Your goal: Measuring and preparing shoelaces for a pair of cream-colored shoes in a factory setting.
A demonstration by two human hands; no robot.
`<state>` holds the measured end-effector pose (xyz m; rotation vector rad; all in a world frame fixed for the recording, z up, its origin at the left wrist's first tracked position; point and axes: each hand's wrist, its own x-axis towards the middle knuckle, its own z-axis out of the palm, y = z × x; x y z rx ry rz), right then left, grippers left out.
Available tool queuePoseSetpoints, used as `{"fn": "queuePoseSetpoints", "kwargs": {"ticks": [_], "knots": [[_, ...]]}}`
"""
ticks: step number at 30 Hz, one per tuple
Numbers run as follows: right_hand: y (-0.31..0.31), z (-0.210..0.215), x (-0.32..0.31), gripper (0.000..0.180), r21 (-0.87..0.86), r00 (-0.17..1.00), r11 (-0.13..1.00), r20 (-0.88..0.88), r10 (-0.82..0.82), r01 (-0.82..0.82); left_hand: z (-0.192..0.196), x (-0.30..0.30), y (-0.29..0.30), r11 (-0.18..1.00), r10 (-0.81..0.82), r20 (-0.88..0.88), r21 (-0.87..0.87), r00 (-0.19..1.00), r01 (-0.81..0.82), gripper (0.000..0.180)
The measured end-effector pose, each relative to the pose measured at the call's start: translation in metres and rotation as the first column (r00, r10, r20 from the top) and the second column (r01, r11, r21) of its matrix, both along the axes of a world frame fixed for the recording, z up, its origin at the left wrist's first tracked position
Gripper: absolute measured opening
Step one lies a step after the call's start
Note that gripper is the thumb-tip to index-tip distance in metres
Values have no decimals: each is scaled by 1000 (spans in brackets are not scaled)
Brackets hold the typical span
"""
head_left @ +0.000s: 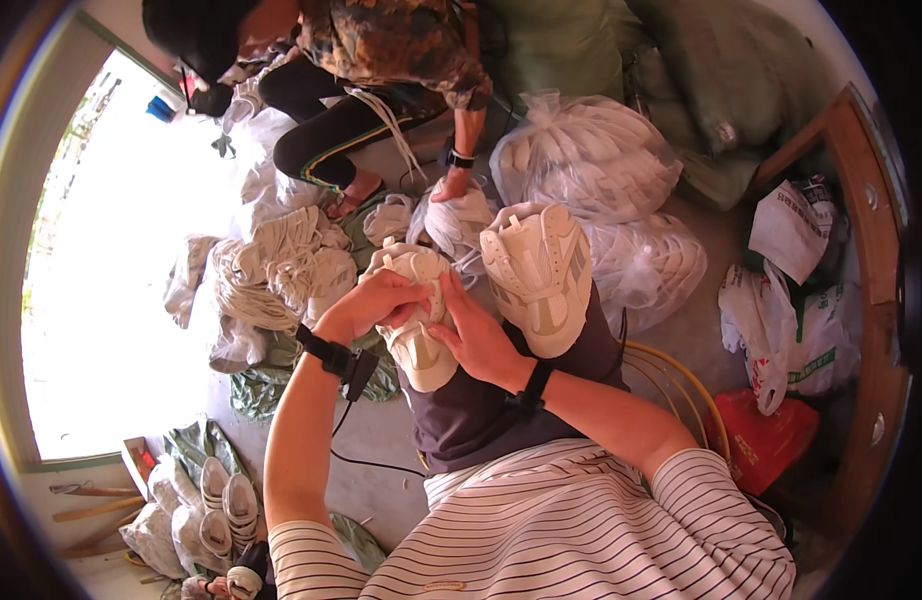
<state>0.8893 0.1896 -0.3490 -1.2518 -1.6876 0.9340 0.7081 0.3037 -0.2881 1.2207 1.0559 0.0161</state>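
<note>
The left hand [383,303] bent over the top of the shoe between the hands [419,352], its fingers curled; the right hand [481,335] lay at the shoe's right, fingers extended, thumb spread. Both forearms [299,410] slanted inward toward it.

Left hand [376,300] and right hand [481,338] on cream shoe [423,360] — second shoe [541,275] just beside — clear bag [586,160] beyond.
</note>
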Motion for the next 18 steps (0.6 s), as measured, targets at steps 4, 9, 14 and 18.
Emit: {"fn": "queuePoseSetpoints", "kwargs": {"ticks": [4,9,14,18], "knots": [[-1,-2,0,73,19,999,1000,32,-4,4,-1,0,-1,1000,1,19,0,1000,-1,33],[-1,1,-6,70,-19,997,999,77,-26,28,-1,-2,0,1000,11,45,-16,999,-11,33],[1,0,-5,64,7,1000,1000,-5,-19,19,0,-6,-1,999,40,40,-29,998,-39,34],[4,-5,4,62,-24,998,999,-66,24,-26,-1,-9,0,999,33,46,-25,998,-32,34]]}}
